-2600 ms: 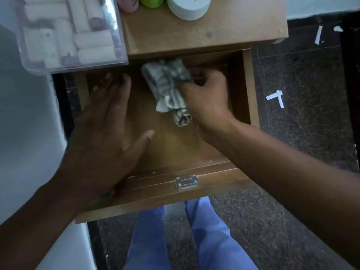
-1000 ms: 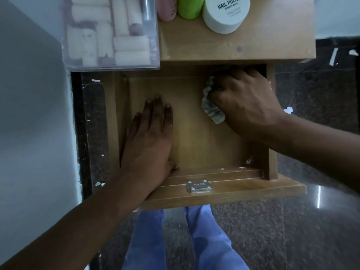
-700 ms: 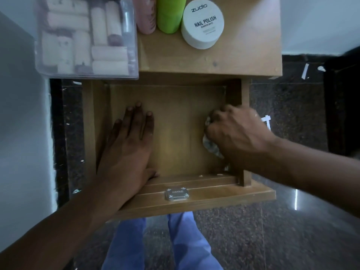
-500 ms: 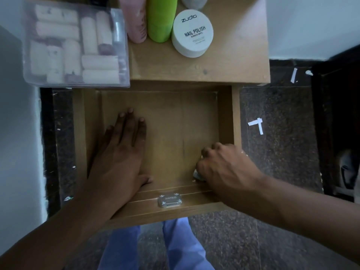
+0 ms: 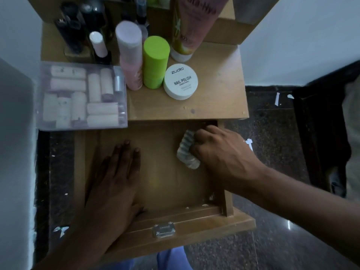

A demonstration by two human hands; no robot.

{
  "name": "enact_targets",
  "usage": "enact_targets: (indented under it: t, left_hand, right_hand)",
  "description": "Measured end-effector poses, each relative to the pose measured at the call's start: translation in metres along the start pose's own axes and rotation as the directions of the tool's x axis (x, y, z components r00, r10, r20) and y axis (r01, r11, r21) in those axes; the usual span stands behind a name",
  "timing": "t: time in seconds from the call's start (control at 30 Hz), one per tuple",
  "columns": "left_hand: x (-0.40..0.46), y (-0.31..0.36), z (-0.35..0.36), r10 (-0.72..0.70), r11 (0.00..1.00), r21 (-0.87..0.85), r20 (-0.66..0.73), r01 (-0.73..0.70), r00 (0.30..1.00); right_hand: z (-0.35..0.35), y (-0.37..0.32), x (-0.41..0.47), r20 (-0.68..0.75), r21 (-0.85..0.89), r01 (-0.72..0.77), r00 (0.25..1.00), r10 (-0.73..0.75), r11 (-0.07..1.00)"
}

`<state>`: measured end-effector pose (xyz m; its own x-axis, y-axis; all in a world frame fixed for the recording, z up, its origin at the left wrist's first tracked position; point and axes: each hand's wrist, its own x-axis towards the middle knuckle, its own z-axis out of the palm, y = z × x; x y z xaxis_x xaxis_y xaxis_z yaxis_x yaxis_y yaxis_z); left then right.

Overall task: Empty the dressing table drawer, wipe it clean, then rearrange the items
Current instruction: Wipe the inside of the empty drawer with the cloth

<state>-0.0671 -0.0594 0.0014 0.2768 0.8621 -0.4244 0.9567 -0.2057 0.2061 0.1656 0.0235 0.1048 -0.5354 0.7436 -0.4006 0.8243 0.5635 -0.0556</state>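
Note:
The wooden drawer (image 5: 194, 227) stands pulled out, with nothing in it but my hands and a cloth. My right hand (image 5: 220, 154) grips a crumpled grey-white cloth (image 5: 187, 152) and presses it onto the drawer floor near the far right corner. My left hand (image 5: 116, 182) lies flat, fingers straight, on the left part of the drawer floor. On the dressing table top (image 5: 218, 102) stand a white nail polish jar (image 5: 180, 81), a green bottle (image 5: 155, 61), a pink bottle (image 5: 130, 55) and a clear box of small tubes (image 5: 81, 96).
Dark bottles (image 5: 78, 26) and a tall pink tube (image 5: 191, 28) stand at the back of the table. A white wall runs along the left. Dark speckled floor (image 5: 272, 133) lies to the right, with a dark wooden frame (image 5: 315, 133) beyond. My blue-clad legs (image 5: 171, 258) are below the drawer.
My right hand has swept the cloth from the drawer's near right corner back up to the far right corner. The left hand stays flat on the drawer floor. The view has tilted up.

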Motion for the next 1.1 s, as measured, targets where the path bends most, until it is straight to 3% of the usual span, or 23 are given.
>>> enact_targets:
  t: [0.1,0.23,0.37,0.47,0.53,0.67,0.83,0.97,1.1]
  left_hand:
    - [0.001,0.000,0.000,-0.011,1.000,-0.023,0.014,0.011,1.000]
    - [0.002,0.002,-0.003,-0.028,0.999,-0.022,0.031,0.028,0.999]
    - [0.001,0.006,-0.011,-0.043,0.998,-0.044,-0.046,0.041,0.998]
    - [0.001,0.015,-0.020,-0.026,0.998,-0.058,-0.120,0.019,0.992]
    - [0.002,0.026,-0.029,0.028,0.993,-0.103,-0.199,-0.049,0.979]
    - [0.009,0.055,-0.067,0.140,0.935,-0.254,-0.379,-0.248,0.915]
    - [0.031,0.092,-0.114,0.154,0.896,-0.278,-0.537,-0.347,0.829]
    - [0.062,0.111,-0.128,0.159,0.880,-0.323,-0.489,-0.348,0.858]
    - [0.091,0.124,-0.125,0.218,0.892,-0.289,-0.396,-0.347,0.892]
  right_hand:
    - [-0.008,-0.004,-0.025,-0.034,0.218,-0.097,0.994,0.106,0.971]
    - [-0.020,0.006,-0.048,-0.237,0.494,-0.164,0.920,0.313,0.854]
    - [-0.032,0.020,-0.050,-0.399,0.701,-0.139,0.737,0.546,0.699]
    - [-0.042,0.029,-0.040,-0.358,0.870,-0.047,0.624,0.695,0.490]
    - [-0.048,0.036,-0.029,-0.343,0.909,-0.004,0.560,0.754,0.417]
    - [-0.050,0.054,-0.002,-0.394,0.895,-0.008,0.453,0.800,0.446]
    - [-0.039,0.071,0.034,-0.587,0.742,-0.138,0.341,0.734,0.657]
    - [-0.026,0.076,0.047,-0.634,0.661,-0.171,0.392,0.666,0.730]
    - [-0.016,0.083,0.041,-0.598,0.703,-0.114,0.440,0.670,0.702]
